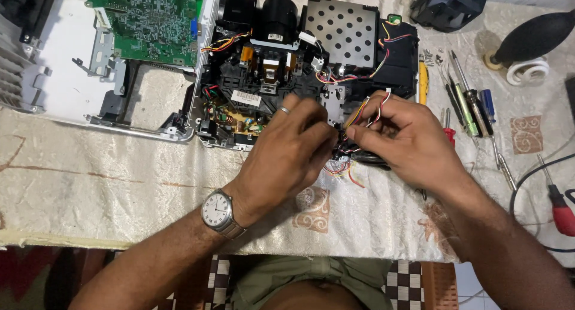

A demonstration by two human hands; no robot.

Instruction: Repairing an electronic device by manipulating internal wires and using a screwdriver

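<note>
Two hands met over the wires (354, 119) at the open device's (287, 70) near edge. The left hand (287, 151) came in from 7 o'clock, fingers curled and pressed together at the bundle's left side. The right hand (401, 139) came from 4 o'clock, thumb and forefinger pinching the coloured strands. The bundle ran from 7 toward 1 o'clock between both sets of fingertips, equally near each. Screwdrivers (470, 115) lay at 3 o'clock.

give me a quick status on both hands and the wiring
Left hand and right hand both pinching the coloured wire bundle at the opened device. Screwdrivers lie to the right, clear of the hands.
</note>
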